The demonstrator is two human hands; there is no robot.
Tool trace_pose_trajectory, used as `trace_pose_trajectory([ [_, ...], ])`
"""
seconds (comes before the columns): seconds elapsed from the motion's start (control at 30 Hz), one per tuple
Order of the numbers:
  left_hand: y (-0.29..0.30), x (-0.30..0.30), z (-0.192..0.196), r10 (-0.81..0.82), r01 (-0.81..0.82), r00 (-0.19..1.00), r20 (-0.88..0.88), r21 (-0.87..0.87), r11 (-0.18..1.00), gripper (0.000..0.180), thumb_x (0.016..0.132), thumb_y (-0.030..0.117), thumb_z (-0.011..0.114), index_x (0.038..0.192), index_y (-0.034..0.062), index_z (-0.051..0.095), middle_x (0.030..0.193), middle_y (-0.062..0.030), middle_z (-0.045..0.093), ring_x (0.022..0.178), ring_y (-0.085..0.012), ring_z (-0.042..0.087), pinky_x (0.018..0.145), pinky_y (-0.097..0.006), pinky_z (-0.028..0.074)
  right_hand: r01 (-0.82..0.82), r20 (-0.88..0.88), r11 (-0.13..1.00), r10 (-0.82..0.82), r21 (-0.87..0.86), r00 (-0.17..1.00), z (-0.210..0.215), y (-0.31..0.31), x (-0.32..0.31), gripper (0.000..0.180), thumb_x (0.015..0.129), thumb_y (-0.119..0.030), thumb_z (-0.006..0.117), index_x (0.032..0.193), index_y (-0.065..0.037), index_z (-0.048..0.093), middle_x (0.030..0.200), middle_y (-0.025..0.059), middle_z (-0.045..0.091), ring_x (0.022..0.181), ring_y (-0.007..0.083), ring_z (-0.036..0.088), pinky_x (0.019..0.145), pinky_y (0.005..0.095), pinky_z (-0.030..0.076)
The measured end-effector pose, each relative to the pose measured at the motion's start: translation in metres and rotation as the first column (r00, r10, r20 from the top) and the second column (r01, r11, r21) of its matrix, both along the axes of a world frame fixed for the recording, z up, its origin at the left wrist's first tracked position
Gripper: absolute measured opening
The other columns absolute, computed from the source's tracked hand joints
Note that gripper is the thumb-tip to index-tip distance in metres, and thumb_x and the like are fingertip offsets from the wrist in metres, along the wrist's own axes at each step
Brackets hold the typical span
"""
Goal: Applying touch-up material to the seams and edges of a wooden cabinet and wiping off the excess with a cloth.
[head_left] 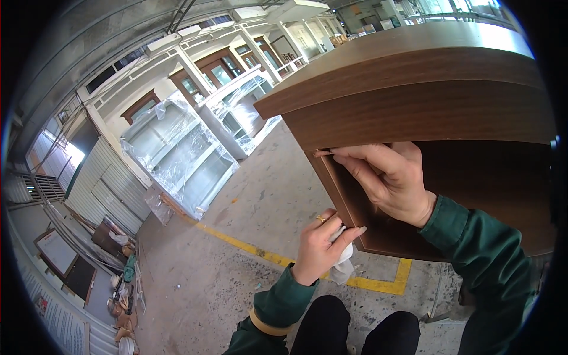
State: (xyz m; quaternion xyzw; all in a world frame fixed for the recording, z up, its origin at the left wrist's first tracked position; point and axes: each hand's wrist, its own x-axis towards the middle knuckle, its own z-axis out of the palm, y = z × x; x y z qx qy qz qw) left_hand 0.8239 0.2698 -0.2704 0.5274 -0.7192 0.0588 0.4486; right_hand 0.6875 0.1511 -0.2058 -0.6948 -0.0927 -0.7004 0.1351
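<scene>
A brown wooden cabinet [408, 100] with a thick top and an open, dark compartment fills the right side. At the upper left inside corner of that opening is my right hand [387, 177]. Its thumb and forefinger are closed on a small, thin reddish-brown piece [322, 153], whose kind I cannot make out. That piece touches the cabinet's corner. Lower down, my left hand [324, 244] is closed around a crumpled white cloth [343, 266]. The left thumb rests against the front side edge near the bottom, and the cloth hangs below the fingers.
Yellow tape lines [378, 285] mark the concrete floor [236, 201] beneath the cabinet. Beyond stand a plastic-wrapped shelf unit [177, 157] and another wrapped cabinet [239, 109]. Along the left wall lie a framed board [64, 263] and assorted clutter [124, 296].
</scene>
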Motion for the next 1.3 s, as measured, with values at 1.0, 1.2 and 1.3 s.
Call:
trace_pose_trajectory([
  [1.0, -0.001, 0.004, -0.003, -0.051, 0.054, 0.996, -0.076, 0.031, 0.998, 0.020, 0.080, 0.009, 0.075, 0.096, 0.0002, 0.067, 0.089, -0.0122, 0.064, 0.075, -0.0266, 0.063, 0.065, -0.034, 0.049, 0.110, -0.005, 0.994, -0.110, 0.009, 0.994, 0.001, 0.006, -0.002, 0.016, 0.077, 0.000, 0.072, 0.092, -0.004, 0.070, 0.080, 0.0111, 0.067, 0.066, 0.0222, 0.065, 0.057, 0.0291, 0.050],
  [1.2, 0.000, 0.002, -0.003, -0.041, 0.044, 0.996, -0.075, 0.028, 0.999, 0.021, 0.080, 0.009, 0.075, 0.097, 0.0002, 0.068, 0.088, -0.0117, 0.064, 0.074, -0.0259, 0.063, 0.064, -0.034, 0.049, 0.119, 0.024, 0.989, -0.121, 0.084, 0.992, 0.001, 0.010, 0.001, 0.013, 0.077, -0.001, 0.072, 0.090, -0.004, 0.071, 0.076, 0.0097, 0.068, 0.064, 0.0219, 0.065, 0.058, 0.0289, 0.050],
  [1.3, -0.001, 0.004, -0.004, -0.047, 0.050, 0.996, -0.075, 0.036, 0.998, 0.021, 0.080, 0.009, 0.076, 0.097, 0.0003, 0.068, 0.087, -0.0115, 0.064, 0.074, -0.0258, 0.063, 0.063, -0.034, 0.048, 0.114, 0.025, 0.990, -0.116, 0.089, 0.993, 0.001, 0.010, 0.003, 0.013, 0.077, -0.001, 0.072, 0.090, -0.004, 0.071, 0.077, 0.0099, 0.068, 0.064, 0.0223, 0.065, 0.058, 0.0292, 0.049],
])
